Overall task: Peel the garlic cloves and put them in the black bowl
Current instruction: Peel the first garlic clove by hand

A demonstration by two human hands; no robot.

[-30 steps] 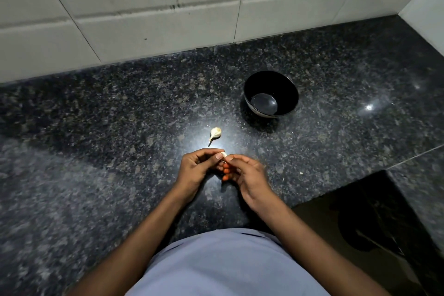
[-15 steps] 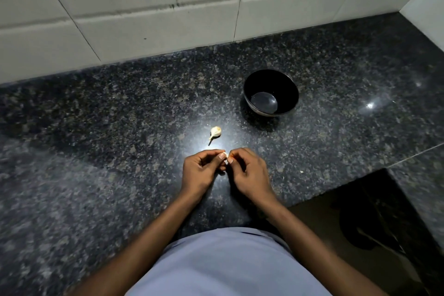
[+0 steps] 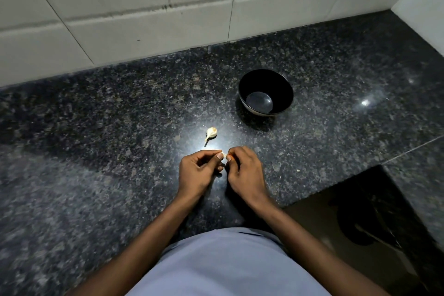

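My left hand [image 3: 198,170] and my right hand [image 3: 245,173] meet just above the dark granite counter [image 3: 96,127], both pinching a small pale garlic clove [image 3: 224,154] between thumbs and fingertips. Most of that clove is hidden by my fingers. A second garlic clove [image 3: 211,132], pale with a thin stem end, lies on the counter a short way beyond my left hand. The black bowl [image 3: 266,92] stands upright farther back and to the right, with nothing inside it.
A white tiled wall [image 3: 144,19] runs along the back of the counter and turns at the right corner. The counter's front edge steps back at the lower right, with a dark floor area [image 3: 360,223] below. A tiny pale scrap [image 3: 298,170] lies right of my right hand.
My right hand has rolled so its fingers curl over the clove, hiding the orange-tipped nails seen earlier. Both hands stay at the same spot, working the clove.
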